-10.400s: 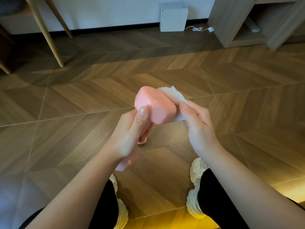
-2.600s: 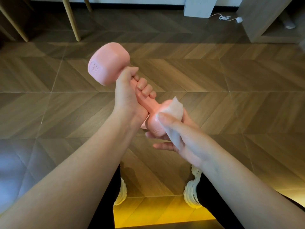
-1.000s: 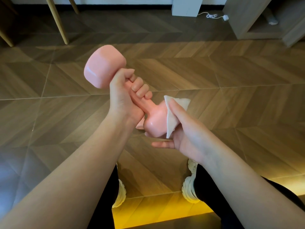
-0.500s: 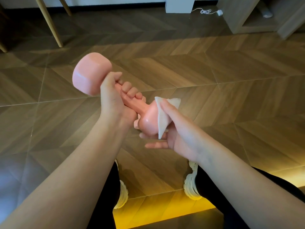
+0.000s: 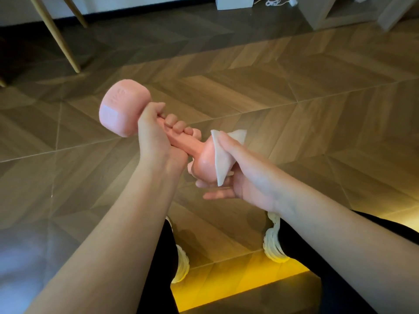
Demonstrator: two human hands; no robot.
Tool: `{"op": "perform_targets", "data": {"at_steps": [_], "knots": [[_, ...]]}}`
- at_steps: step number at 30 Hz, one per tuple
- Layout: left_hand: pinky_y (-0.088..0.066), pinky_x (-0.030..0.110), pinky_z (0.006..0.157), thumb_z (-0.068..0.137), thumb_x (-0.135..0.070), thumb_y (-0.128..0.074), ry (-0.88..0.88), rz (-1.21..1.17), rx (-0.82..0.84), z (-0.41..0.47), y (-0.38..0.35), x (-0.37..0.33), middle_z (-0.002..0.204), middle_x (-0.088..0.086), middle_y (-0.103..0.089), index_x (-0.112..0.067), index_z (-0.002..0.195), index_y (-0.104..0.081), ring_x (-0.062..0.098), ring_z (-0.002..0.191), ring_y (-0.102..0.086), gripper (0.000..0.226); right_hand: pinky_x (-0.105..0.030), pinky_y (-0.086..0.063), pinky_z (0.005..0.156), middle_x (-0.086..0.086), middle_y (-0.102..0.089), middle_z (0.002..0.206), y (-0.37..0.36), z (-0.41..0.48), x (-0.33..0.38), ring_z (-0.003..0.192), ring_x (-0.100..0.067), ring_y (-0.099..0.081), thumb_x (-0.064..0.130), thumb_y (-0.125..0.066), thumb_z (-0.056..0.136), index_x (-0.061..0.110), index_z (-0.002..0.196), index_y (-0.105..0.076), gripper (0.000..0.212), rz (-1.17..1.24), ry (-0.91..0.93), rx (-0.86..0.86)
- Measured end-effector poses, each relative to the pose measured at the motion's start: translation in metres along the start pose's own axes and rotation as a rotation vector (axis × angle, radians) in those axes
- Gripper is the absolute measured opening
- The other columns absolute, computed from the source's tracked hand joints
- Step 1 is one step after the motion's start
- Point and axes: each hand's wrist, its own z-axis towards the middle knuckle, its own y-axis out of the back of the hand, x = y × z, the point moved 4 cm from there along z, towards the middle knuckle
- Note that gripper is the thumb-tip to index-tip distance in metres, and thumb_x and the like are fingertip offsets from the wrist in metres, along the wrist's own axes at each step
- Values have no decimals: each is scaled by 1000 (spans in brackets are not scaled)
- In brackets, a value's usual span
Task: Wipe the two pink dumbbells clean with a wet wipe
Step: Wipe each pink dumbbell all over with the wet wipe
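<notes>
One pink dumbbell [image 5: 123, 109] is held in the air above the floor, tilted with its far head up at the left. My left hand [image 5: 156, 137] grips its handle, fingers curled round it. My right hand [image 5: 242, 171] cups the near head [image 5: 205, 162] and holds a white wet wipe [image 5: 223, 159] against it with the thumb on top. Part of the wipe sticks out above the thumb. No second dumbbell is in view.
Wooden herringbone floor [image 5: 294, 91] lies below. Chair legs [image 5: 56, 35] stand at the back left, a white box [image 5: 234, 0] with a cable and a grey cabinet [image 5: 340, 12] at the back right. My two white shoes [image 5: 273, 243] are below the arms.
Over the last second the dumbbell and both hands stay together with only small shifts; the wipe stays on the near head. Ten seconds ago the wipe was on the other head.
</notes>
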Motion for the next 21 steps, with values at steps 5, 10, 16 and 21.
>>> {"op": "perform_targets", "data": {"at_steps": [5,10,16,21], "knots": [[-35,18,40,90,-16,-47,26,-11,5,-2,1,1,48,-8,-25,-20,65,-33,11,35,-28,28,-41,-60,77,-16,-55,135,3,-5,1,110,-32,-66,16,-75,83,26,142,-37,71,-131,83,19],[-38,19,40,90,-15,-45,32,-47,47,-1,-2,0,45,-8,-26,-20,64,-31,13,32,-29,29,-42,-57,77,-23,-61,129,2,-3,7,94,-29,-66,34,-69,90,25,136,-46,53,-90,109,-26],[-39,18,40,90,-15,-44,8,-53,93,-3,-3,-1,43,-7,-27,-19,59,-35,14,30,-31,32,-38,-60,68,-26,-58,134,4,2,2,96,-36,-66,55,-60,87,13,135,-53,65,117,-99,7],[-42,21,40,90,-15,-48,-13,-52,125,-3,-4,-3,44,-6,-34,-17,49,-42,14,32,-38,42,-33,-61,63,-19,-65,117,-2,-3,5,98,-38,-69,43,-69,77,15,136,-52,68,150,-97,145]]}}
